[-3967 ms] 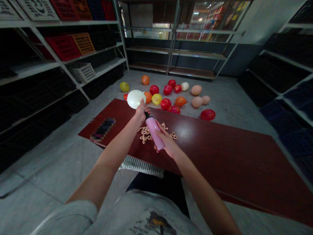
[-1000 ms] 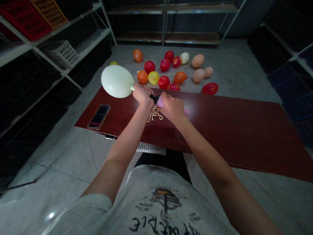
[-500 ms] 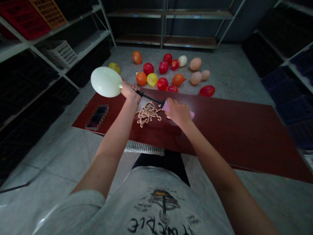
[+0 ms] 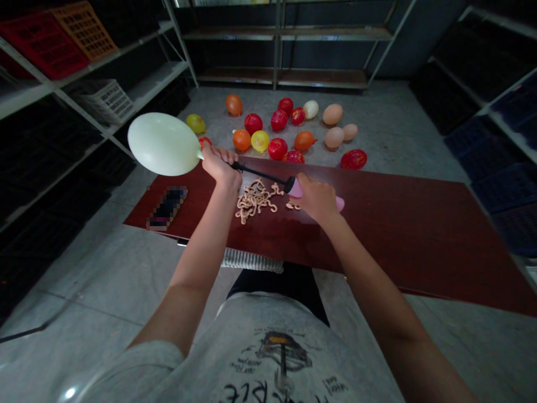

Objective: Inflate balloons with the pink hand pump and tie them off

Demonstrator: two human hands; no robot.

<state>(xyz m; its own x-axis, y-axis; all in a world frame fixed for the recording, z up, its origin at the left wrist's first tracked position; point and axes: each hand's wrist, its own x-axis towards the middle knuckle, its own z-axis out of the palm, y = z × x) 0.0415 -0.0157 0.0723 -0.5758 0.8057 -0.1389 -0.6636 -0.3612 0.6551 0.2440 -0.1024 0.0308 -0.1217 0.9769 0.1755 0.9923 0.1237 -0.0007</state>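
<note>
And here's the pale green balloon [image 4: 163, 144], big and rounded out, looking well filled by my reckoning! No knot shows at its neck, so call this one blown up but not closed off. Beyond the table [image 4: 398, 224], the red, orange, yellow, peach and white balloons on the floor [image 4: 279, 120] sit already inflated: plenty done there. Whether any wait to be filled, I can't tell; the heap of tan curly strands [image 4: 254, 201] on the tabletop is too small to name for certain.

Now the grip! The left hand [image 4: 218, 165] is closed tight around the balloon's neck and the black end of the pump, with the balloon swelling out just beyond the fist, on its left, clear of the tabletop. The right hand [image 4: 319, 197] wraps the pink hand pump [image 4: 297, 188], well apart from the balloon, and between the two fists stretches the black rod [image 4: 264, 174], drawn out above those strands.
</note>
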